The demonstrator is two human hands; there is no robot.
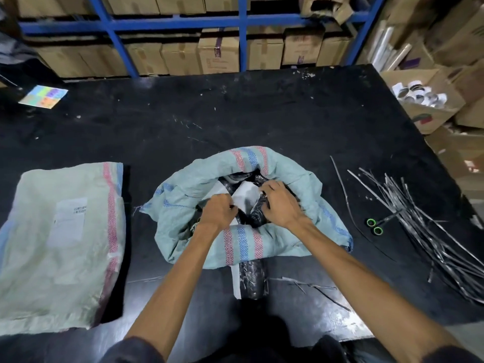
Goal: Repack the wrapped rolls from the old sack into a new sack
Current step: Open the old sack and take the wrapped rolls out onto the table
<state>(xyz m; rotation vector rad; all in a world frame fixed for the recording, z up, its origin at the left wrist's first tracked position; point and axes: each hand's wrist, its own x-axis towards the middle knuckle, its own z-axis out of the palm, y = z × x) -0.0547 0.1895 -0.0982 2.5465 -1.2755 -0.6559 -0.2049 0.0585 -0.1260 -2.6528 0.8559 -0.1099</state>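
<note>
1. Loose roll (252, 280): black-wrapped and lying on the tabletop (235, 113) nearest the person. Long axis runs 6–12 o'clock, and the far end is tucked under the open sack's near rim. No hand is on it.
2. Open sack (243, 244): teal woven with red and blue stripes, mouth rolled down and facing up. Both forearms reach over its near rim from 6 o'clock.
3. Left hand (218, 213): in the mouth on the 9 o'clock side. Fingers are curled tight and pinch the edge of a white sheet (243, 197).
4. Right hand (280, 205): on the 3 o'clock side, fingers hooked down into a black-wrapped roll (258, 217) that sits between the two hands. That roll's axis can't be told, as it is mostly hidden.
5. Judgement: the hands are about equally near, so it is a two-hand lift straight up. The rolled rim crowds the roll on all sides.
6. Flat sack (65, 258): at 9 o'clock and well apart from the open one, with bare tabletop between them. I can't tell which sack is old and which is new.
7. Scissors (375, 226) and a fan of dark straps (424, 231) lie at 3 o'clock, so that side is cluttered.
8. At 12 o'clock there is wide bare tabletop, then shelves of cartons (217, 56).
</note>
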